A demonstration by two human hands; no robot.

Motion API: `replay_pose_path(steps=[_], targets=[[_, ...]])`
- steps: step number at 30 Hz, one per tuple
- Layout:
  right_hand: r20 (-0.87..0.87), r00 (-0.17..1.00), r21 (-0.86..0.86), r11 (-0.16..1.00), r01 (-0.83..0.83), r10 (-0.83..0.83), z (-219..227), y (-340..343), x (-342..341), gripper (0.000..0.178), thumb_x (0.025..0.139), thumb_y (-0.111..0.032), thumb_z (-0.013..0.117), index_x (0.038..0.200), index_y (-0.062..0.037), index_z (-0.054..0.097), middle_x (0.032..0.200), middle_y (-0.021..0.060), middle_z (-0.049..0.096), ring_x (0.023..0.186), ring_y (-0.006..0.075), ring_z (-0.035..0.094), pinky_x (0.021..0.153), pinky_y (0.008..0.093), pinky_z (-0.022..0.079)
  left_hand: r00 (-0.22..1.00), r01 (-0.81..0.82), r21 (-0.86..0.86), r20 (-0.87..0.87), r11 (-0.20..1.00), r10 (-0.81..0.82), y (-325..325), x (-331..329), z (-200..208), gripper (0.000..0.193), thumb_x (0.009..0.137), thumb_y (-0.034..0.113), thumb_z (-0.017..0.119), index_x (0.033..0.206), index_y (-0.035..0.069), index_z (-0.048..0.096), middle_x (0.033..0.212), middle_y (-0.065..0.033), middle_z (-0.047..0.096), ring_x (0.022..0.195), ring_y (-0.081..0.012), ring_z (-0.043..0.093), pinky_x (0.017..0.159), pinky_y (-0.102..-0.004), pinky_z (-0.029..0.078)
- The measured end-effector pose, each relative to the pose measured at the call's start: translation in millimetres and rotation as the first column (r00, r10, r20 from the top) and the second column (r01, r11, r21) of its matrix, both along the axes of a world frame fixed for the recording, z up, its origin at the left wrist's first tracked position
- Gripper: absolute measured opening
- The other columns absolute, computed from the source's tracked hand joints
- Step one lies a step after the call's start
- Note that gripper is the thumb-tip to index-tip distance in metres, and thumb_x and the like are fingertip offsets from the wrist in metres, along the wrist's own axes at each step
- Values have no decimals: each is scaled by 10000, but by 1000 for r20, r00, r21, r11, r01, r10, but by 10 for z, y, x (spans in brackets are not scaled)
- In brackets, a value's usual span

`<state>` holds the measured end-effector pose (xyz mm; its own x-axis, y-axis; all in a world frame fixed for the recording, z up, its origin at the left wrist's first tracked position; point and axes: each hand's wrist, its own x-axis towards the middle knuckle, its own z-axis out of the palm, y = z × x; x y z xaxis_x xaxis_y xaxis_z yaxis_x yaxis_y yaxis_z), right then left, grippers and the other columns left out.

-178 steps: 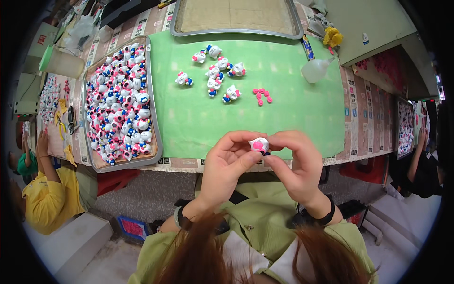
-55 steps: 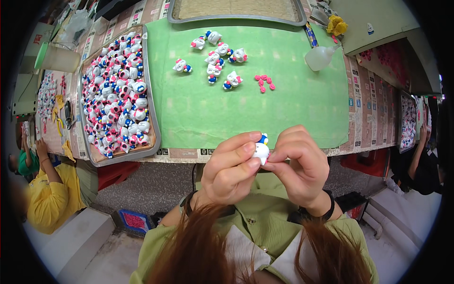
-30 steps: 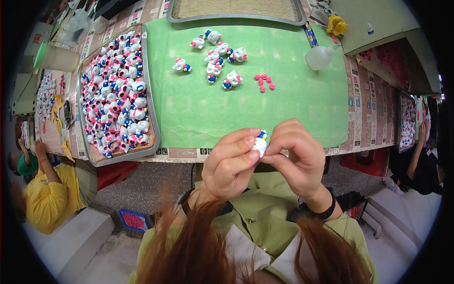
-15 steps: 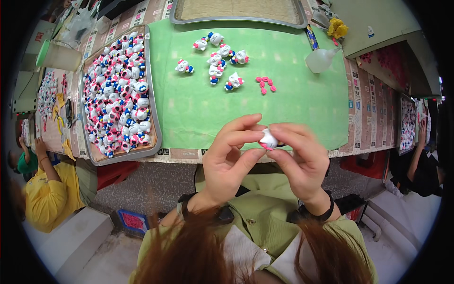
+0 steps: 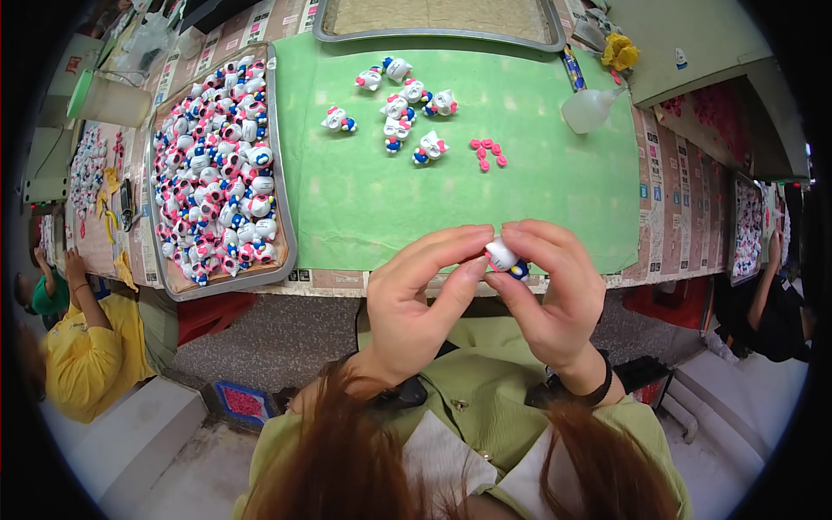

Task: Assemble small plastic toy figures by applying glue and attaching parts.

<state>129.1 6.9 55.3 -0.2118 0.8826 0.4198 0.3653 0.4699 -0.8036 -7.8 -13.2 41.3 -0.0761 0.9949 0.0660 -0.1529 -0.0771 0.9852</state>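
Bright, even light covers the green mat [image 5: 390, 212] (shadows are soft), while fisheye distortion curves toward black corners.

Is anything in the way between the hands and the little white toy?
No, nothing visible. The right hand already holds the white and blue figurine. The left hand has its fingertips right beside it, with no object seen between. The other figurines lie farther away on the green mat.
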Motion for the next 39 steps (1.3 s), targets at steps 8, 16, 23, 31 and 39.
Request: replay_pose_path(steps=[8,16,23,31,39], targets=[[105,992,145,988,48,-64,-96,-4,-32,286,606,36,681,875,17,586,855,132,568,683,216,585,557,266,490,993,-27,-17,-117,1000,25,27,20,-58,166,750,-31,562,911,-27,604,859,-111,612,736,-148,591,641,-237,478],[78,995,87,995,51,-58,-64,-35,-50,284,602,36,687,866,11,584,843,132,568,685,221,589,564,272,488,998,-6,-109,-63,994,-1,30,4,-42,130,791,-10,529,894,-34,603,829,-88,605,713,-112,581,603,-218,481],[25,999,44,998,46,-47,-80,-14,-4,298,605,39,687,881,10,577,865,132,558,721,217,581,592,270,483,924,219,-264,364,939,-113,57,-32,13,195,820,3,501,1000,-56,545,929,-87,579,844,-126,556,742,-234,460],[-9,999,25,999,33,-33,-82,-19,6,302,609,37,686,889,15,574,869,135,557,735,217,579,609,271,481,811,344,-330,576,879,-101,68,-72,4,205,826,24,499,1013,-50,535,941,-96,575,857,-134,557,766,-253,465],[14,999,22,999,36,-36,-99,-26,9,290,611,30,689,878,17,576,859,143,560,724,226,583,600,273,482,777,364,-336,624,869,-84,97,-77,-37,169,818,27,518,969,-42,550,904,-88,581,835,-129,561,751,-246,468]])
